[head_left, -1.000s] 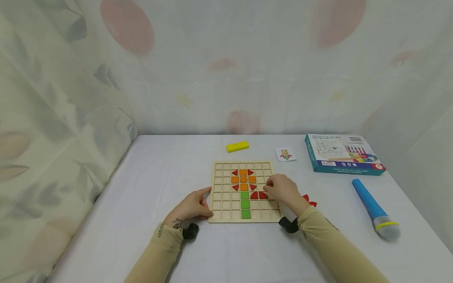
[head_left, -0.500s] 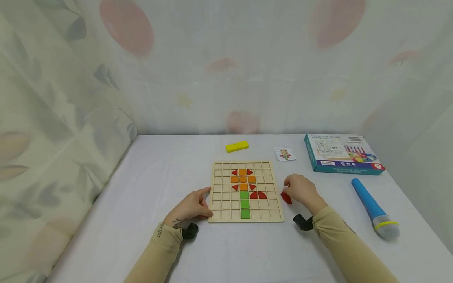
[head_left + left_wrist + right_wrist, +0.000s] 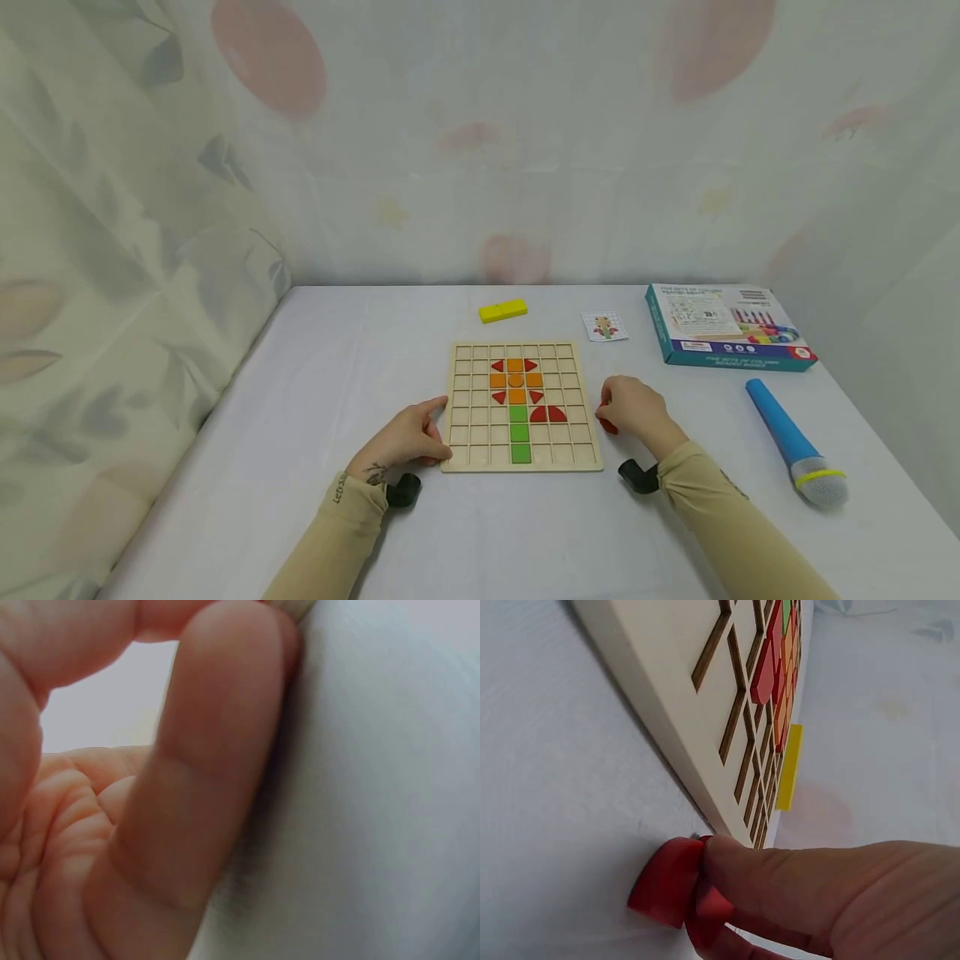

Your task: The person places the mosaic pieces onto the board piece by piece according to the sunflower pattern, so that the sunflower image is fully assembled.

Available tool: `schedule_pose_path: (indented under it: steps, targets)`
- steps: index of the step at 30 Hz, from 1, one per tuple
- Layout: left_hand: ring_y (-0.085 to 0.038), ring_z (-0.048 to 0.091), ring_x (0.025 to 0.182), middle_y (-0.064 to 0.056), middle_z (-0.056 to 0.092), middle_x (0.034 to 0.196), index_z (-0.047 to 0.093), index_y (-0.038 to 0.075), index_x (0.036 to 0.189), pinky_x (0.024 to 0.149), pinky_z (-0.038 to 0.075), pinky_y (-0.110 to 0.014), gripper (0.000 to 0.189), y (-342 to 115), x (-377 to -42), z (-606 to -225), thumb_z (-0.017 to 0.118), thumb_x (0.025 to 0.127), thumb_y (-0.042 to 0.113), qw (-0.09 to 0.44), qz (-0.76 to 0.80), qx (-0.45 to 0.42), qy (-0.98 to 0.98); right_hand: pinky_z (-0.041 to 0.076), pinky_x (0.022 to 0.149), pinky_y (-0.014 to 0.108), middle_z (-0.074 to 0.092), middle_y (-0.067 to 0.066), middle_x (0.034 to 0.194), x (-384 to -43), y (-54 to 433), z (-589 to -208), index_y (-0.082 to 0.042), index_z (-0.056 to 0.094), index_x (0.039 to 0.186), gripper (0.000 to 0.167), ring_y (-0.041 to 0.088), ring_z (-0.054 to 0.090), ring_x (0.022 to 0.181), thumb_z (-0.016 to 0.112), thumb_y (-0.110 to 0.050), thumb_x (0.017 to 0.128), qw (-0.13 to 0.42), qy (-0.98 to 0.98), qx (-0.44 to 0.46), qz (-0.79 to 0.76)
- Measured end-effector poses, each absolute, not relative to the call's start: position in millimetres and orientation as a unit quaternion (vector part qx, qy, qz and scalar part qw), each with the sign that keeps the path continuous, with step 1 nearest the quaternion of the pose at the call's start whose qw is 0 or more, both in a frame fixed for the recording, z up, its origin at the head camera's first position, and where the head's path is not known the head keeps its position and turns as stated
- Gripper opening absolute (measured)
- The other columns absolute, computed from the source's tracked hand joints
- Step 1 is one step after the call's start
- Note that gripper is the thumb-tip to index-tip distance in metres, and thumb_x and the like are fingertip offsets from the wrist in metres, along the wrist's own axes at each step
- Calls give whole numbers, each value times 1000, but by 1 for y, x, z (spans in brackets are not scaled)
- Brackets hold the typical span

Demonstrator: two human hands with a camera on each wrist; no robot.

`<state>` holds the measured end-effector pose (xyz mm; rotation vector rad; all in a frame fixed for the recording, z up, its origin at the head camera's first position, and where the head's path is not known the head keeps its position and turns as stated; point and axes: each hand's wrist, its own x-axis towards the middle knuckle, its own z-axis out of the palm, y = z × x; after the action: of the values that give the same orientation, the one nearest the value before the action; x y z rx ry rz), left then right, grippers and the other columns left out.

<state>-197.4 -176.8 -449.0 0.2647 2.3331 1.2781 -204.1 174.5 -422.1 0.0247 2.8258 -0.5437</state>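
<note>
A wooden grid board (image 3: 480, 435) lies flat on the white table. Green squares (image 3: 519, 432), orange pieces (image 3: 498, 381) and red triangles (image 3: 498, 398) sit in its cells, along with two red quarter-circles (image 3: 557, 414). My left hand (image 3: 401, 433) touches the board's left edge, thumb near the front corner and index finger stretched further up. Just off the right edge, my right hand (image 3: 637, 408) pinches red wooden pieces. In the right wrist view, one red curved piece (image 3: 664, 881) shows beside the thumb; more red lies between thumb and finger, partly hidden.
Behind the board lie a yellow block (image 3: 503, 311) and a small card (image 3: 604, 327) with a printed figure. A boxed set (image 3: 731, 333) stands at the back right. Nearer on that side is a blue toy microphone (image 3: 783, 433).
My right hand has left the board's right part, moved right to the loose red pieces and closed its fingertips on them. My left hand stays at the board's edge.
</note>
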Motion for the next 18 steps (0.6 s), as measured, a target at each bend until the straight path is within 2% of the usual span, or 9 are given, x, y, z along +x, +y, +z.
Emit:
schedule_pose_path:
  steps: [5,8,11,15,18]
  targets:
    - [-13,55,51,-4,59,63,26,3,145,50,43,-25,93,-177,-197,-449,77,68,4,231,463,98,850,37,52,29,54,4,70,-203,176,-420,-8,55,75,16,18,50,63,68,-17,79,127,972,4,-198]
    - [-13,55,51,-4,60,63,26,3,145,50,43,-25,93,-177,-197,-449,77,68,4,232,464,98,850,37,52,29,55,5,72,-204,176,-418,-7,56,76,11,19,50,64,65,-13,79,120,971,-2,-206]
    - [-13,55,51,-4,59,63,26,3,145,50,43,-25,93,-178,-197,-449,77,68,4,231,466,96,848,39,55,30,57,6,77,-205,175,-415,-6,59,82,4,20,50,68,61,-9,81,110,969,-4,-222]
    - [-13,55,51,-4,59,63,26,3,145,51,43,-25,93,-177,-198,-449,77,67,4,232,468,92,848,45,64,32,61,9,88,-206,168,-411,-2,65,95,14,21,52,77,58,-8,85,105,954,-18,-279]
    - [-13,55,51,-4,59,63,27,3,145,50,43,-25,93,-177,-198,-449,77,67,4,232,469,91,847,47,67,30,62,9,90,-206,161,-411,-1,66,100,16,19,53,78,60,-8,86,110,937,-29,-329]
